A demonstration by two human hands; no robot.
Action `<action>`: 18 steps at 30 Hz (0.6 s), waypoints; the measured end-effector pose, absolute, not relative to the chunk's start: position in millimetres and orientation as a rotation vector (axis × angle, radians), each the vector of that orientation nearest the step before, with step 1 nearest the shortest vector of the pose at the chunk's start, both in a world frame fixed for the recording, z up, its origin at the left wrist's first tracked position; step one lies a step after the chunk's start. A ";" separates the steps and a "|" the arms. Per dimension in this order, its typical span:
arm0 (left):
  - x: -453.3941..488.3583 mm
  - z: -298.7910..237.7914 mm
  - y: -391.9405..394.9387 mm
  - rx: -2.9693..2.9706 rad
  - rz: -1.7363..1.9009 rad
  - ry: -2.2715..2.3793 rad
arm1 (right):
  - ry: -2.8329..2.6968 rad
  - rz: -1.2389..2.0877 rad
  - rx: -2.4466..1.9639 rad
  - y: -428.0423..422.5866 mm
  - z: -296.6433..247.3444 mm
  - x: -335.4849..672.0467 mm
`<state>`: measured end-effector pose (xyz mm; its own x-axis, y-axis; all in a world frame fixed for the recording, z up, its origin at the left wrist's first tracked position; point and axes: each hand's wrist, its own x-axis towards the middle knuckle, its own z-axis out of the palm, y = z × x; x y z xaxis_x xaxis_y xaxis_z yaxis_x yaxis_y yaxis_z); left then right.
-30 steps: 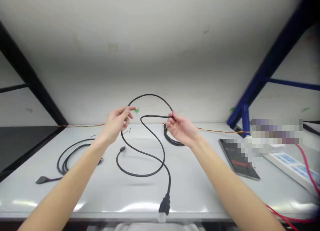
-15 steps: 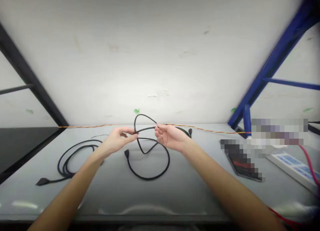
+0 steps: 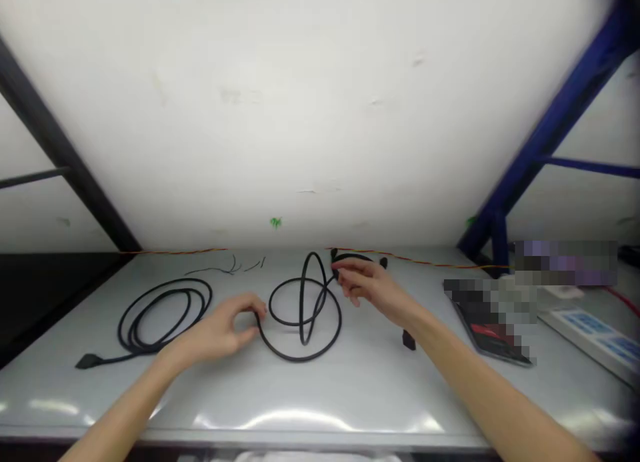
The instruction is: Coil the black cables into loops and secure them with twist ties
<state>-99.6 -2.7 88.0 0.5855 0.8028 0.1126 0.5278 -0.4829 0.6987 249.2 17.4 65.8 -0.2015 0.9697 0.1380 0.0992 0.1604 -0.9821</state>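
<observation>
White workbench [image 3: 300, 402] under a pale wall, and on it a black cable [image 3: 300, 352] stands in tangled loops at the middle. A second ago it was lifted between both hands; now it rests on the bench. Left hand [image 3: 215, 332] curls at the loop's left side, fingertips [image 3: 255, 307] on the cable, though I cannot tell whether they pinch it. Right hand [image 3: 365, 289] sits at the loop's far right, fingers loosely bent; any pinch is hidden. Right of the loop lies a black plug [image 3: 409, 340]; left of it, a coiled black cord [image 3: 160, 322]. Farther right, a power strip [image 3: 595, 339] carries blue labels too small to read.
</observation>
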 end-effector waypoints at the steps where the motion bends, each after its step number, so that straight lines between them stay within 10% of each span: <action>1: -100.5 87.6 -4.2 2.209 0.608 1.077 | -1.463 1.194 -1.064 13.7 67.9 252.9; 13: 5.1 142.2 -10.8 3.021 0.997 0.722 | -1.784 0.188 -1.447 27.4 34.8 274.0; 18: 20.9 145.2 18.0 3.152 0.820 0.642 | -1.737 0.273 -1.730 23.7 32.3 292.4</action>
<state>20.9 18.0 145.2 0.8046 0.3208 0.4997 0.4082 -0.9100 -0.0730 292.4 23.7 32.3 0.0950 0.9485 0.3021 0.8104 0.1026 -0.5769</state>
